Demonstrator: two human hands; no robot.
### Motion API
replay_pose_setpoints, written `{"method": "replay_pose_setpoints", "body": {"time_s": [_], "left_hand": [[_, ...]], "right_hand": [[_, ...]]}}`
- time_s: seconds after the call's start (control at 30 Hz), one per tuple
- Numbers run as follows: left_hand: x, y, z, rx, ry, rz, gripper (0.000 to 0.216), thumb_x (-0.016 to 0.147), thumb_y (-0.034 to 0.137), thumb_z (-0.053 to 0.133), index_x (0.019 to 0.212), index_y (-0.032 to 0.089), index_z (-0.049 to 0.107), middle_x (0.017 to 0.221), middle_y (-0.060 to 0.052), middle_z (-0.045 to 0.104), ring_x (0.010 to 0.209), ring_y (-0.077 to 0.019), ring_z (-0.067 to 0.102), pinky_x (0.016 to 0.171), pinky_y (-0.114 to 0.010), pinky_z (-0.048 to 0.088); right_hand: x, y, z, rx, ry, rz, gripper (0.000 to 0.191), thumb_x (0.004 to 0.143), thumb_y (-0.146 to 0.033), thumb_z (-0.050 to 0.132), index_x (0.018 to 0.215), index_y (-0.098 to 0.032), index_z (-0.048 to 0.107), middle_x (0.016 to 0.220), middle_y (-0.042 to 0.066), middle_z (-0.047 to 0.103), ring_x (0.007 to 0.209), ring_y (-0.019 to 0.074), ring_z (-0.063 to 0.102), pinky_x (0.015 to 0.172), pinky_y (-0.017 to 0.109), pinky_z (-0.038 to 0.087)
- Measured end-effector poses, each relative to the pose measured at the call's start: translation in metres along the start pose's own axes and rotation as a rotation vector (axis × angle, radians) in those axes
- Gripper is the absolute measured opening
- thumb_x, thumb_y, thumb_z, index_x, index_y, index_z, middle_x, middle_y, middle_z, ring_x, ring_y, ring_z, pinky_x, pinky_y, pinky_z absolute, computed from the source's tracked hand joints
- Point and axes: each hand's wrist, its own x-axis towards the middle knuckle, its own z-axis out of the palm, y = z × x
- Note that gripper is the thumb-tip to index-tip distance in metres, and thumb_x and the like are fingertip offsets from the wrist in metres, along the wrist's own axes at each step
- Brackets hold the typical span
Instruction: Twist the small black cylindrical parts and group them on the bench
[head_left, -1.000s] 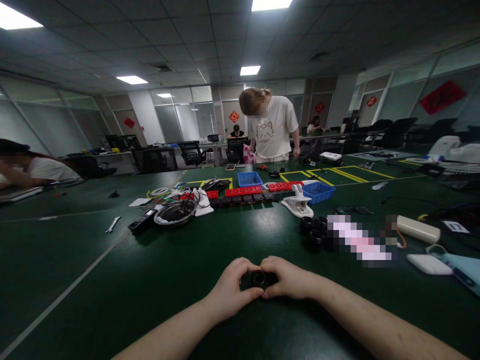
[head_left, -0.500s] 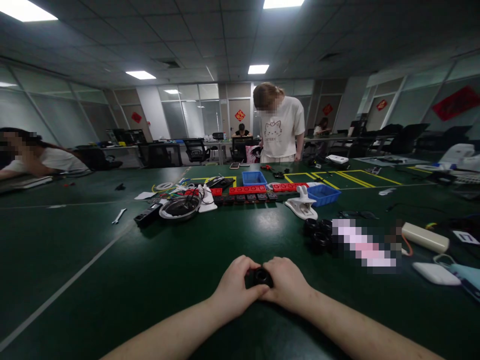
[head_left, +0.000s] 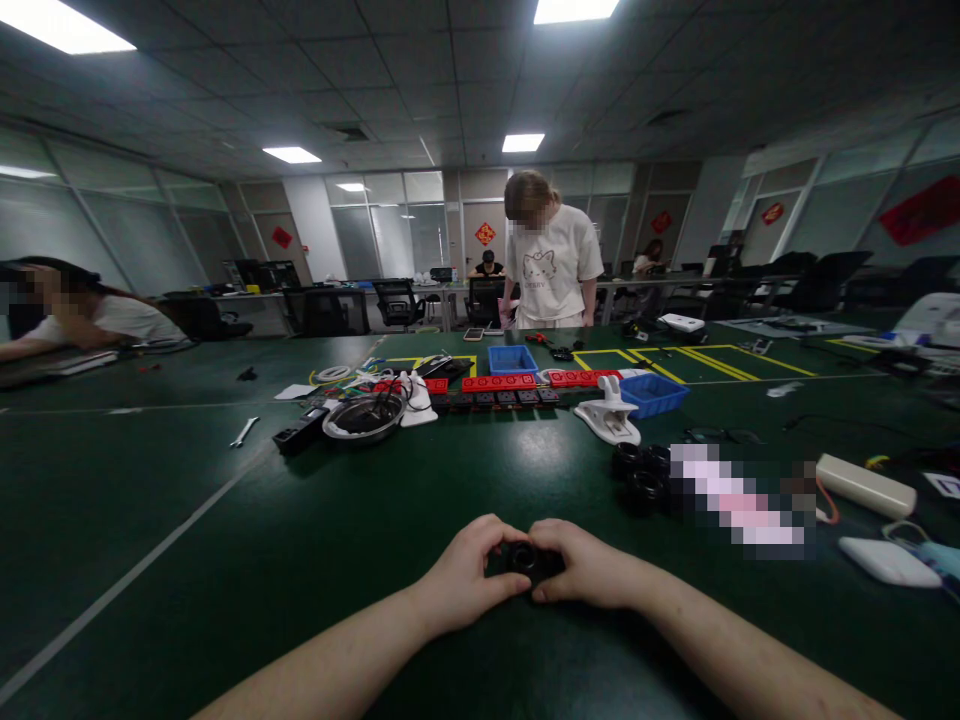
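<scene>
Both of my hands meet low on the green table (head_left: 225,560), pinching one small black ring-shaped part (head_left: 523,558) between them. My left hand (head_left: 463,572) grips its left side with curled fingers and thumb. My right hand (head_left: 585,565) closes on its right side. The part rests just above the table surface. A cluster of similar black rings (head_left: 640,472) lies further off to the right.
A metal bowl (head_left: 363,418), a black power strip (head_left: 300,433), red blocks (head_left: 499,382), two blue bins (head_left: 655,393), a white clamp (head_left: 609,415), a white power bank (head_left: 865,484) and a wrench (head_left: 244,432) lie further back. A person (head_left: 551,262) stands across; another person (head_left: 75,318) sits at left.
My hands stay together on the black part with small shifts of the fingers. The view has drifted slightly, and the standing person has straightened a little.
</scene>
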Motion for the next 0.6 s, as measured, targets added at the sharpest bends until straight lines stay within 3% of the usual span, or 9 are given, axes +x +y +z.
{"method": "replay_pose_setpoints", "body": {"time_s": [0.2, 0.6], "left_hand": [[-0.0007, 0.0015, 0.0006, -0.036, 0.023, 0.023, 0.030, 0.068, 0.021, 0.064, 0.097, 0.022, 0.057, 0.092, -0.002, 0.050, 0.081, -0.0159, 0.046, 0.068, -0.023, 0.038], [0.0000, 0.0036, 0.0013, 0.012, 0.030, -0.019, 0.030, 0.066, 0.022, 0.066, 0.095, 0.022, 0.059, 0.083, 0.000, 0.049, 0.073, -0.0134, 0.046, 0.062, -0.021, 0.037]], "right_hand": [[0.0017, 0.0024, 0.0013, 0.005, 0.002, -0.025, 0.021, 0.061, -0.023, 0.070, 0.077, -0.016, 0.059, 0.076, -0.002, 0.051, 0.073, 0.0136, 0.048, 0.063, 0.022, 0.035], [0.0011, 0.0009, 0.0038, 0.016, 0.038, 0.016, 0.025, 0.059, -0.025, 0.071, 0.080, -0.017, 0.060, 0.076, -0.002, 0.052, 0.073, 0.0139, 0.048, 0.062, 0.022, 0.035]]}}
